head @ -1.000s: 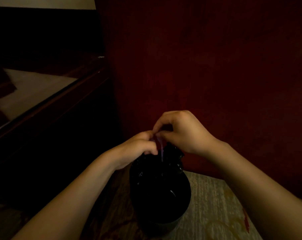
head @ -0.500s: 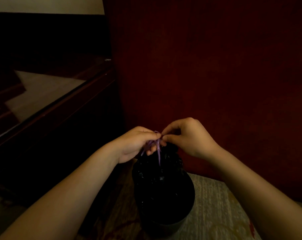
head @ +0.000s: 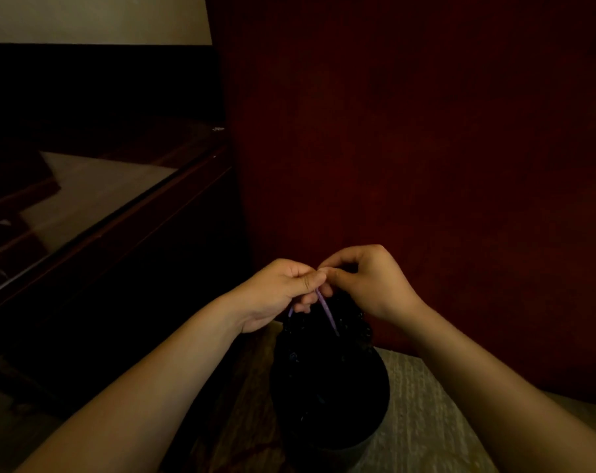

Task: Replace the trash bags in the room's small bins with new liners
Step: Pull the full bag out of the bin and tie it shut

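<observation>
A black trash bag [head: 327, 370] stands gathered at its top in a small round bin [head: 364, 445] on the carpet, low in the middle of the head view. A thin purple drawstring [head: 328, 312] runs up from the bag's neck. My left hand [head: 282, 291] and my right hand [head: 368, 285] meet just above the bag, fingertips together, both pinching the drawstring. The bin's body is mostly hidden by the bag and the dim light.
A dark red wall [head: 426, 148] rises right behind the bin. Dark wooden furniture with a glossy top [head: 95, 192] fills the left side, its edge running diagonally toward the wall. Patterned pale carpet [head: 423, 425] lies under and right of the bin.
Both hands stayed together over the bag while working the purple drawstring. More of the string shows below the fingers now than a second ago.
</observation>
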Available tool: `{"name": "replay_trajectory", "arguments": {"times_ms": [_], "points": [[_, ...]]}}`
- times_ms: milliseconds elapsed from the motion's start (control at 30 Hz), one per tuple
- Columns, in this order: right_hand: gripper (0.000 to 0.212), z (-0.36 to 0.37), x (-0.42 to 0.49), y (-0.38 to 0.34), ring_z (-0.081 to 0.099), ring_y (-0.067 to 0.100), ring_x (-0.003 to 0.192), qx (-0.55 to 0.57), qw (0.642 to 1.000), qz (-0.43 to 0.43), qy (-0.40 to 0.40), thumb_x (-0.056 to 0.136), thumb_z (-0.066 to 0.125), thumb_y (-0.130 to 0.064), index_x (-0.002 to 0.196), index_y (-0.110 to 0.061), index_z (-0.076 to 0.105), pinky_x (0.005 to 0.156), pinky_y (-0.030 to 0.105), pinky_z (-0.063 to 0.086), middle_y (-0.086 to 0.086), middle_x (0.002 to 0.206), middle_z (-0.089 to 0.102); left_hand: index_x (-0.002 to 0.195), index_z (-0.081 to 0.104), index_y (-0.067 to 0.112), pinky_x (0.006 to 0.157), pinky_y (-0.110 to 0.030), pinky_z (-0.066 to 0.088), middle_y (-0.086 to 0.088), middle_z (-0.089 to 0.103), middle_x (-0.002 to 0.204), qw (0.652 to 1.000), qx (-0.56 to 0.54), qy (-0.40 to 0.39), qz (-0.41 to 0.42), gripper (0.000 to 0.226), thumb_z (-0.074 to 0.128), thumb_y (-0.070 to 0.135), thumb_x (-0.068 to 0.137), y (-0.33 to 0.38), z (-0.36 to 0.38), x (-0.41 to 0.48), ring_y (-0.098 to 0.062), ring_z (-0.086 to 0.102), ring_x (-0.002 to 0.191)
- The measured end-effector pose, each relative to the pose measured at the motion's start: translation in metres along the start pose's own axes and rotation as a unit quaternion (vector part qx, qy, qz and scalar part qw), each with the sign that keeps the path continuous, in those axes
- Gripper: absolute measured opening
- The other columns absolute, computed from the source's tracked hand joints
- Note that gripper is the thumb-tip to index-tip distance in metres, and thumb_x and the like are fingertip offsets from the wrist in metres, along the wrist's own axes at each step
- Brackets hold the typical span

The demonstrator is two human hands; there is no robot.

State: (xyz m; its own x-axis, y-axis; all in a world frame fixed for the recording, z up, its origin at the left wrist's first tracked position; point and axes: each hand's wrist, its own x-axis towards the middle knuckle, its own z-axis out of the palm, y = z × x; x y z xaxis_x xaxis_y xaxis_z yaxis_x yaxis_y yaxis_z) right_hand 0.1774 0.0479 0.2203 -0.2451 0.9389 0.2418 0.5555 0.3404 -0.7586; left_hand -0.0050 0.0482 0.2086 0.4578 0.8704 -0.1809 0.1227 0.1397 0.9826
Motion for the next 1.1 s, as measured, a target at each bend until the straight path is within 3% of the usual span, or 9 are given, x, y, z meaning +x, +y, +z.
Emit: {"name": "replay_trajectory", "arguments": {"times_ms": [200, 300, 433, 567, 700, 833, 933, 1033, 1100], "points": [[0.008, 0.006, -0.011, 0.013, 0.067, 0.001, 0.077, 0.001, 0.998, 0.019, 0.057, 0.089, 0.071, -0.026, 0.083, -0.027, 0.076, 0.074, 0.035, 0.056, -0.012, 0.079, 0.073, 0.097, 0.073, 0.008, 0.069, -0.026, 0.05, -0.007, 0.069, 0.071, 0.998, 0.01, 0.054, 0.022, 0.026, 0.051, 0.022, 0.1, -0.004, -0.005, 0.0, -0.015, 0.061, 0.065], [0.006, 0.009, -0.021, 0.017, 0.064, 0.002, 0.079, -0.048, 0.994, -0.036, 0.093, 0.089, 0.071, -0.026, 0.087, -0.027, 0.076, 0.072, 0.033, 0.054, -0.013, 0.083, 0.068, 0.104, 0.073, 0.005, 0.073, -0.025, 0.055, -0.013, 0.076, 0.086, 0.996, -0.013, 0.088, 0.031, 0.022, 0.056, 0.017, 0.097, -0.005, -0.009, 0.001, -0.019, 0.068, 0.076], [0.009, 0.017, -0.033, 0.019, 0.061, 0.003, 0.082, -0.1, 0.987, -0.125, 0.025, 0.09, 0.069, -0.025, 0.094, -0.027, 0.077, 0.069, 0.033, 0.053, -0.015, 0.086, 0.064, 0.101, 0.075, 0.001, 0.076, -0.026, 0.055, -0.017, 0.076, 0.089, 0.995, 0.023, 0.095, 0.027, 0.017, 0.067, 0.009, 0.089, -0.004, -0.013, 0.005, -0.023, 0.067, 0.08], [0.007, 0.015, -0.03, 0.028, 0.057, 0.003, 0.086, -0.121, 0.988, -0.097, -0.014, 0.088, 0.07, -0.03, 0.091, -0.032, 0.076, 0.075, 0.035, 0.052, -0.016, 0.086, 0.063, 0.089, 0.079, 0.009, 0.076, -0.024, 0.053, -0.015, 0.076, 0.083, 0.99, 0.101, 0.091, 0.036, 0.011, 0.079, 0.006, 0.079, 0.001, -0.012, 0.006, -0.018, 0.069, 0.079], [0.011, 0.006, -0.023, 0.028, 0.053, 0.004, 0.088, -0.114, 0.989, -0.086, -0.03, 0.081, 0.068, -0.042, 0.081, -0.031, 0.071, 0.076, 0.031, 0.048, -0.015, 0.086, 0.06, 0.078, 0.08, 0.019, 0.066, -0.022, 0.053, -0.001, 0.075, 0.073, 0.975, 0.198, 0.077, 0.062, 0.017, 0.084, 0.004, 0.073, 0.005, -0.007, 0.007, -0.011, 0.069, 0.07], [0.009, 0.003, -0.007, 0.018, 0.061, 0.007, 0.089, -0.008, 1.0, -0.009, -0.023, 0.092, 0.06, -0.026, 0.086, -0.027, 0.067, 0.08, 0.037, 0.05, -0.01, 0.088, 0.069, 0.076, 0.075, 0.027, 0.072, -0.026, 0.057, 0.007, 0.072, 0.077, 0.917, 0.368, 0.064, 0.137, 0.022, 0.081, 0.006, 0.075, 0.006, -0.002, 0.008, -0.005, 0.067, 0.075], [0.021, 0.003, 0.008, 0.014, 0.066, 0.01, 0.08, 0.033, 0.993, 0.038, -0.105, 0.097, 0.053, -0.018, 0.09, -0.019, 0.072, 0.077, 0.038, 0.051, -0.001, 0.085, 0.073, 0.084, 0.071, 0.025, 0.074, -0.031, 0.055, 0.012, 0.066, 0.085, 0.849, 0.469, 0.06, 0.235, 0.016, 0.076, 0.01, 0.082, 0.003, 0.002, 0.008, -0.005, 0.063, 0.081], [0.024, -0.005, 0.016, 0.013, 0.058, -0.001, 0.062, 0.116, 0.973, 0.087, -0.177, 0.098, 0.051, -0.006, 0.093, -0.001, 0.074, 0.063, 0.019, 0.044, -0.003, 0.07, 0.067, 0.087, 0.072, 0.02, 0.074, -0.035, 0.055, 0.01, 0.065, 0.09, 0.844, 0.443, 0.115, 0.278, 0.015, 0.076, 0.007, 0.081, -0.008, 0.003, 0.01, -0.006, 0.062, 0.082], [0.025, -0.009, 0.017, 0.014, 0.055, -0.008, 0.057, 0.118, 0.965, 0.107, -0.207, 0.101, 0.048, -0.006, 0.101, 0.004, 0.072, 0.056, 0.01, 0.039, -0.004, 0.075, 0.067, 0.086, 0.072, 0.017, 0.072, -0.034, 0.055, 0.009, 0.062, 0.092, 0.839, 0.424, 0.15, 0.305, 0.014, 0.077, 0.006, 0.08, -0.015, 0.002, 0.011, -0.008, 0.062, 0.082]]}}
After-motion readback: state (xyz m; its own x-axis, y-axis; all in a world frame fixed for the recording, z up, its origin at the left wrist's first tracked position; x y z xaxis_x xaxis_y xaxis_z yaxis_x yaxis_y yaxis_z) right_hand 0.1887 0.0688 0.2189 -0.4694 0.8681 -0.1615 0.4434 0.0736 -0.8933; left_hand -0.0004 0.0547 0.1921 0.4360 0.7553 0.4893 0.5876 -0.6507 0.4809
